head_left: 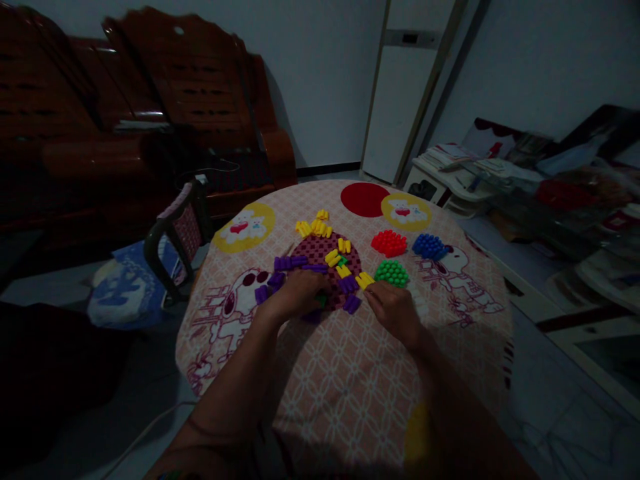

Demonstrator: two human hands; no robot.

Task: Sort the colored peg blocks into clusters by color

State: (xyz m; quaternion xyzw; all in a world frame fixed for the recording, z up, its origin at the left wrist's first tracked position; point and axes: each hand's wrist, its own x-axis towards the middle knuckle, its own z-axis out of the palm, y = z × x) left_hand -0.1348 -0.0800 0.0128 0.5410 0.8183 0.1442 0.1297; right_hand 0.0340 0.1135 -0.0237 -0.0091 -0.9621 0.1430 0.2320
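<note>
My right hand (395,308) is closed in a pinch at the near end of a yellow plastic building piece (365,280). My left hand (304,292) curls down over the table, its fingertips mostly hidden. Beside those fingers a green piece (322,301) and a purple piece (312,317) show in part; what the fingers hold is not visible. Between my hands lie purple pieces (352,305) and several yellow pieces (333,257). More purple pieces (284,263) lie beyond my left wrist, and a yellow cluster (315,227) sits farther back.
Green (392,273), red (389,243) and blue (430,246) clusters of knobbed pieces stand on the right of the round, cloth-covered table (340,373). A chair (175,240) stands at the left edge. Wooden seats (190,93) and a cluttered cabinet (460,167) lie beyond.
</note>
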